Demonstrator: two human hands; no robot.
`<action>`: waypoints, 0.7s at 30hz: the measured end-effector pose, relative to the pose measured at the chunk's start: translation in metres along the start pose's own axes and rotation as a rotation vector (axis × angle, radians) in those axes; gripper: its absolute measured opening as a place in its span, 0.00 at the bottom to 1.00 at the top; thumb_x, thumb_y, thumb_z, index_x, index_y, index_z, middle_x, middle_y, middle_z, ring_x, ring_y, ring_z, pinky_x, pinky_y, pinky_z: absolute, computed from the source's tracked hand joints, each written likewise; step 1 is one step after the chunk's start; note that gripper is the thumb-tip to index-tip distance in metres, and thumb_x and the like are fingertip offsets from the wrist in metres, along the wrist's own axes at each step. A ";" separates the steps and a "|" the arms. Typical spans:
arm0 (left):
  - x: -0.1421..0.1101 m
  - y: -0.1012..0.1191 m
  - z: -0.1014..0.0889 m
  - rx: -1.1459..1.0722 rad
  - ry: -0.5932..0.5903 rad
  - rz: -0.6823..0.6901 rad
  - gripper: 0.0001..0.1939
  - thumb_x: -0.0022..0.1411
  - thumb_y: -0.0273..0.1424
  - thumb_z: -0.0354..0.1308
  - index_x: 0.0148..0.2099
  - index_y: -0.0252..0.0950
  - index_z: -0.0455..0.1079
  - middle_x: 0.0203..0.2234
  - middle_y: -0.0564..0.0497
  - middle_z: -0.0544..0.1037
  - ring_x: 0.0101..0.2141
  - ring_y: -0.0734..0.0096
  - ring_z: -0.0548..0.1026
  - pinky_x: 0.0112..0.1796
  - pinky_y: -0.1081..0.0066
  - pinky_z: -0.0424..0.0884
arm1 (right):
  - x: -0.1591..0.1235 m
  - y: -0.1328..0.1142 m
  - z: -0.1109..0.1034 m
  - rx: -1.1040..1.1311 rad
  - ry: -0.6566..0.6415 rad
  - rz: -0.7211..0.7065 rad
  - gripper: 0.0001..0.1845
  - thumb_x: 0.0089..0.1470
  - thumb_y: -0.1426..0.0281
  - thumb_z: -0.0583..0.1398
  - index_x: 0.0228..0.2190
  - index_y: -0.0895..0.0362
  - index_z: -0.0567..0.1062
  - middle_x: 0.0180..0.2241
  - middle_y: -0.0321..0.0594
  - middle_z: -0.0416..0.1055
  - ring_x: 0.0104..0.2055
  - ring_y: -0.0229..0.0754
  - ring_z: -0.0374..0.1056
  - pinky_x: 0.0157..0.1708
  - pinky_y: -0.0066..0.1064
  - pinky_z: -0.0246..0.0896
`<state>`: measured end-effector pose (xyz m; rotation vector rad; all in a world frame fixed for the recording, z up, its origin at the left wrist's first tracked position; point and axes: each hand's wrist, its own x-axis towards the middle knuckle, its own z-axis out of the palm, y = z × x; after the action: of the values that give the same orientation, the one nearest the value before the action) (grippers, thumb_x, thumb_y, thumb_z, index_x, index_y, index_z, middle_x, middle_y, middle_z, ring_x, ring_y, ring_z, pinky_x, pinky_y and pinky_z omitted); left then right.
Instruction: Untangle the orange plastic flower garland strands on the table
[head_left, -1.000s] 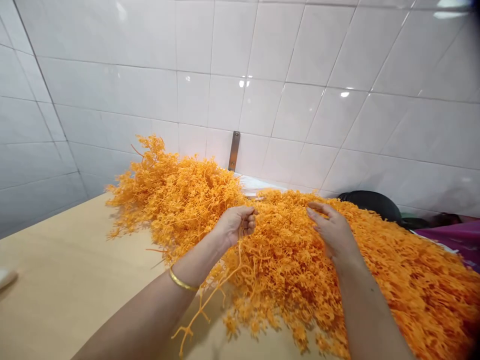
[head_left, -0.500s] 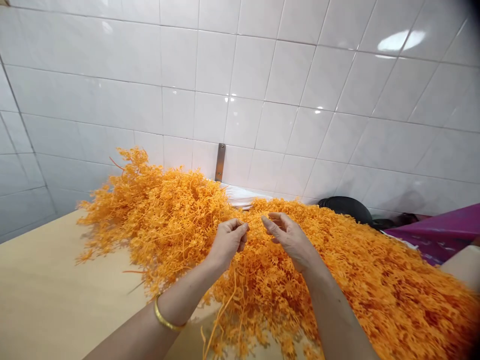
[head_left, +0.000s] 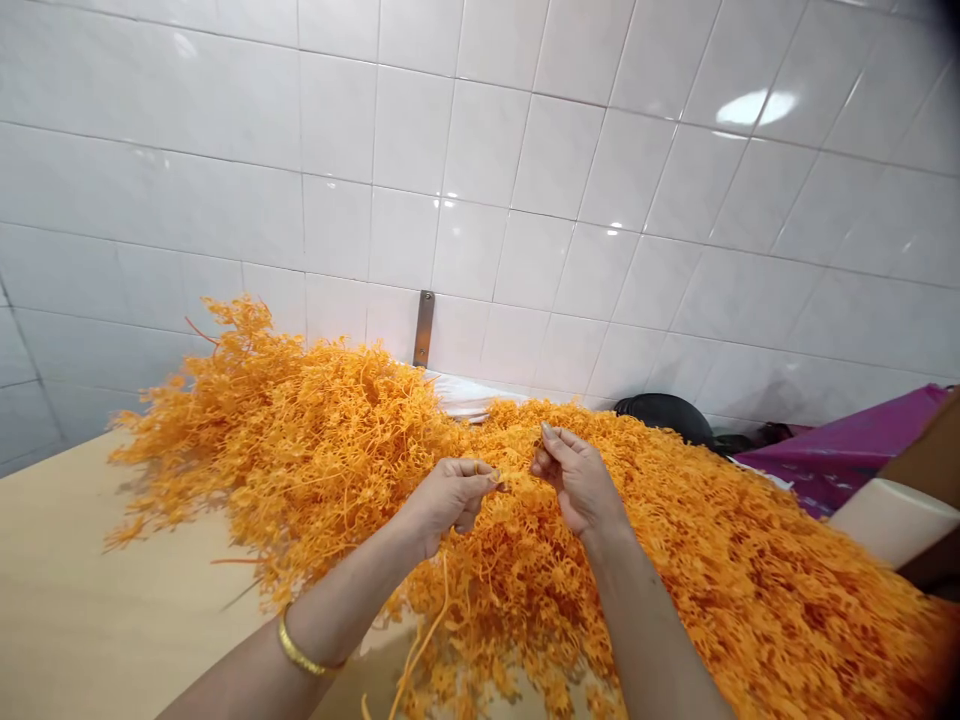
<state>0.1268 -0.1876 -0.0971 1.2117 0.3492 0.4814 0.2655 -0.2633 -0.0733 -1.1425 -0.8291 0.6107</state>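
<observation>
My left hand [head_left: 450,500] is closed in a pinch, with a small orange plastic flower piece [head_left: 495,478] at its fingertips. Across a short gap, my right hand [head_left: 581,485] is also pinched, thumb against fingers. Whatever it may hold is too small to make out against the orange behind it. Both hands hover over a large heap of orange artificial flower pieces [head_left: 690,560], thin branching sprigs with stems. More of these sprigs [head_left: 322,440] are piled up to the left. A gold bangle [head_left: 304,650] circles my left wrist.
The pile lies on a pale wooden table [head_left: 97,600] against a white tiled wall [head_left: 337,130]. A metal bracket [head_left: 424,328] stands at the wall beside white cloth [head_left: 469,395]. Behind the heap at right are black round objects [head_left: 667,415], purple sheeting [head_left: 840,450] and a whitish rounded object [head_left: 896,520].
My right hand's fingers have gone from apart to pinched. The left hand stays pinched, its small orange piece now visible. The view has turned slightly right, showing more of the right side.
</observation>
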 end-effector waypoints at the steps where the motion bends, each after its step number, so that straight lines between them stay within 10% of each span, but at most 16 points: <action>1: 0.000 0.000 0.000 0.006 0.009 0.003 0.13 0.42 0.35 0.61 0.25 0.34 0.61 0.08 0.64 0.49 0.11 0.87 0.42 0.14 0.78 0.40 | 0.001 0.000 -0.001 0.036 0.017 0.006 0.16 0.39 0.59 0.61 0.18 0.57 0.62 0.15 0.29 0.54 0.18 0.31 0.52 0.22 0.25 0.52; 8: 0.000 0.001 0.002 0.096 0.001 0.056 0.12 0.44 0.34 0.59 0.21 0.34 0.59 0.07 0.62 0.52 0.11 0.86 0.45 0.15 0.78 0.43 | 0.003 0.002 -0.003 -0.009 0.057 -0.026 0.21 0.39 0.59 0.61 0.14 0.56 0.56 0.14 0.27 0.45 0.16 0.29 0.44 0.18 0.25 0.50; 21: -0.002 0.004 0.003 0.181 0.095 0.009 0.12 0.44 0.27 0.53 0.16 0.35 0.52 0.10 0.59 0.55 0.12 0.85 0.46 0.15 0.76 0.42 | 0.002 -0.006 -0.010 -0.241 0.072 -0.010 0.22 0.39 0.50 0.57 0.24 0.57 0.64 0.21 0.33 0.58 0.21 0.32 0.55 0.21 0.24 0.53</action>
<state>0.1259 -0.1906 -0.0926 1.3690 0.4770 0.5249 0.2746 -0.2687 -0.0689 -1.3705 -0.8622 0.4665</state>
